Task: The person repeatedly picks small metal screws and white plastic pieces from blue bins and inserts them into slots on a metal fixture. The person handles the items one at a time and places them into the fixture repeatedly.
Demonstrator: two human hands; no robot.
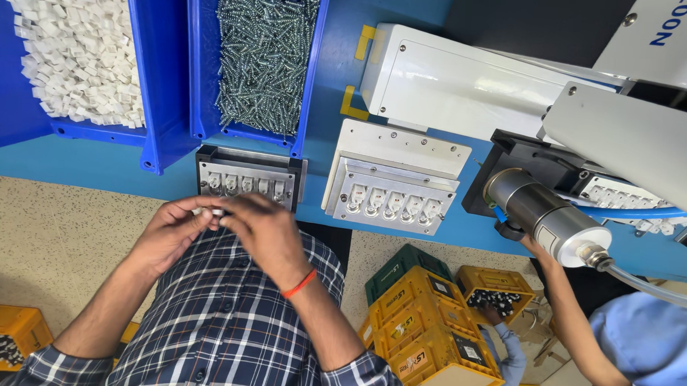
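Note:
My left hand (171,229) and my right hand (260,230) meet in front of my chest, fingertips pinched together on a small white plastic part (216,211). Just beyond them a grey metal fixture (247,164) holds a row of several white parts in its slots. To its right stands a second, lighter fixture (393,198), also loaded with a row of white parts. My right wrist wears an orange band. Most of the small part is hidden by my fingers.
Two blue bins sit at the back: one with white plastic pieces (78,47), one with metal screws (263,57). A white machine with a metal cylinder (544,215) is at right. Another person's arm (575,323) reaches in there. Yellow crates (430,333) lie below.

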